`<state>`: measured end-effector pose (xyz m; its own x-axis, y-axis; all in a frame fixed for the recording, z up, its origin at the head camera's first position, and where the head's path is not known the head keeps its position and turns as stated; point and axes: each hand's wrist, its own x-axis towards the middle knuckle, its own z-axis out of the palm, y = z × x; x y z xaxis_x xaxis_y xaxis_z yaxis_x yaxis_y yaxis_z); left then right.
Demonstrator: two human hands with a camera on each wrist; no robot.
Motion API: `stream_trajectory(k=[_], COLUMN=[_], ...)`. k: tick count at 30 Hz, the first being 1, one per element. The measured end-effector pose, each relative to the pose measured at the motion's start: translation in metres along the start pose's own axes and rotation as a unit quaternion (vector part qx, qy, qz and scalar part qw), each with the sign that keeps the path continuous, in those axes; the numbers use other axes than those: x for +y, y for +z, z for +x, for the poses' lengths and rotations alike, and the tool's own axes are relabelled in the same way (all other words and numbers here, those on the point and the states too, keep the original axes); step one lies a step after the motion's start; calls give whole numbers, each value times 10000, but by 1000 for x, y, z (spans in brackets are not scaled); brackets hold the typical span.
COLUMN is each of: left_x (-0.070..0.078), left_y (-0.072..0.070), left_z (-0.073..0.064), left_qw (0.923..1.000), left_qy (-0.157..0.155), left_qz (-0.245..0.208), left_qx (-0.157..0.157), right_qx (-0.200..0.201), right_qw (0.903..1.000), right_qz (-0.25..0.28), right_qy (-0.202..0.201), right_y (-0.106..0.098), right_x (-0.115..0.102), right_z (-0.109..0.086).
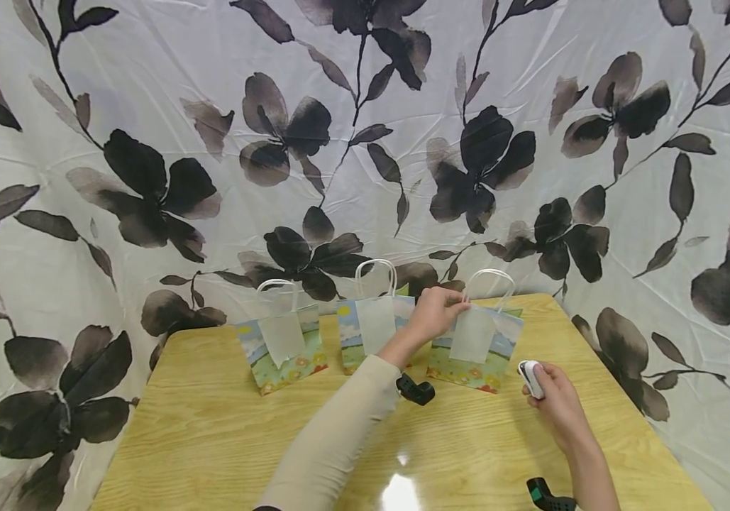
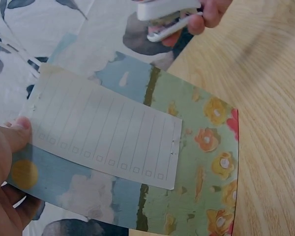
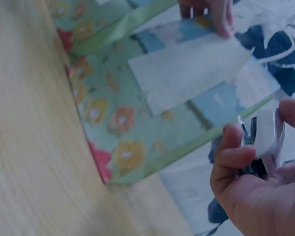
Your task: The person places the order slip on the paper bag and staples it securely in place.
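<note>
My left hand (image 1: 433,314) pinches the top edge of the rightmost paper bag (image 1: 504,349), thumb in front and fingers behind. A white ruled slip of paper (image 2: 103,129) with small checkboxes lies against the front of that bag, its upper edge near my thumb. In my right hand (image 1: 559,408) I hold a small white stapler (image 1: 533,379), to the right of the bag and apart from it. The stapler's jaws [stand apart in the left wrist view. Painted flowers, sky and clouds decorate the bag, and white twisted handles rise from its top.
Two similar bags with white slips on their fronts, a left one (image 1: 311,341) and a middle one (image 1: 347,333), stand beside it along the back of the wooden table (image 1: 211,426). Behind hangs a white cloth (image 1: 390,191) with dark flowers.
</note>
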<state>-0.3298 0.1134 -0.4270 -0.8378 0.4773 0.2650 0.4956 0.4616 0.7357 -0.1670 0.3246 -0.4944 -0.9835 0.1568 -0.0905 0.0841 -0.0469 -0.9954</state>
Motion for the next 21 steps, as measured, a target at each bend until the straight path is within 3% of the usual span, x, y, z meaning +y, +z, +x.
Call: stream_trajectory(k=[3,9,14,18,21], left_x=[-1,-2,-3,-2,-1], left_y=[1,2,1,0,0], left_z=[0,0,0,0,0], left_qw=[10000,10000,10000,10000,9999], left_qy=[-23,26,42,-42,-81], left_qz=[7,54,6,-78,-57], left_qx=[8,17,5,-21,-54], right_qx=[86,678,755,509,-24], right_qw=[9995,9955,9864,9707,9477], right_qz=[316,635,1426,2346,3188], right_qy=[-36,191,323,126,-168], right_y=[5,14,22,28,28], right_x=[-6,-15,-25,-34,-38], right_z=[-2,-1,-3,-6,-10])
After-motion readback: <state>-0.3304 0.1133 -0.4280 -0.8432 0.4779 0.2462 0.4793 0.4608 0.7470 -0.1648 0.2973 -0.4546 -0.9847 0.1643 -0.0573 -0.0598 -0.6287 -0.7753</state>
